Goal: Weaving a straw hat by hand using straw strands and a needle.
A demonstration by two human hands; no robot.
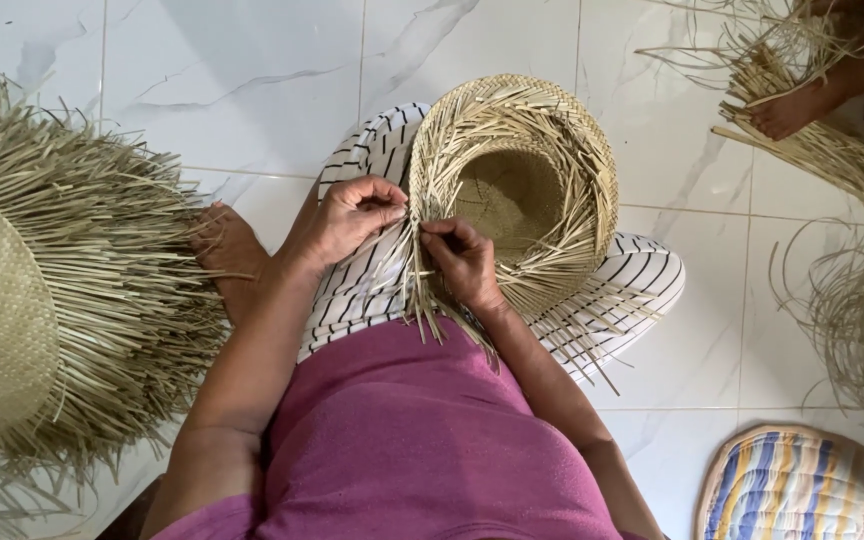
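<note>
A half-woven straw hat (pixel 512 180) lies on my lap, crown down, with loose straw strips sticking out all round its brim. My left hand (pixel 347 220) pinches strips at the brim's near-left edge. My right hand (pixel 464 262) grips neighbouring strips just beside it, fingers closed on them. Both hands meet at the same spot on the brim. I sit on the floor in striped trousers (pixel 372 285) and a magenta top.
A stack of straw hats with long loose fringes (pixel 52 290) fills the left. Another person's foot (pixel 797 105) rests among loose straw bundles (pixel 852 280) at the right. A striped cushion (pixel 797 485) lies at the bottom right on the white tiled floor (pixel 252 80).
</note>
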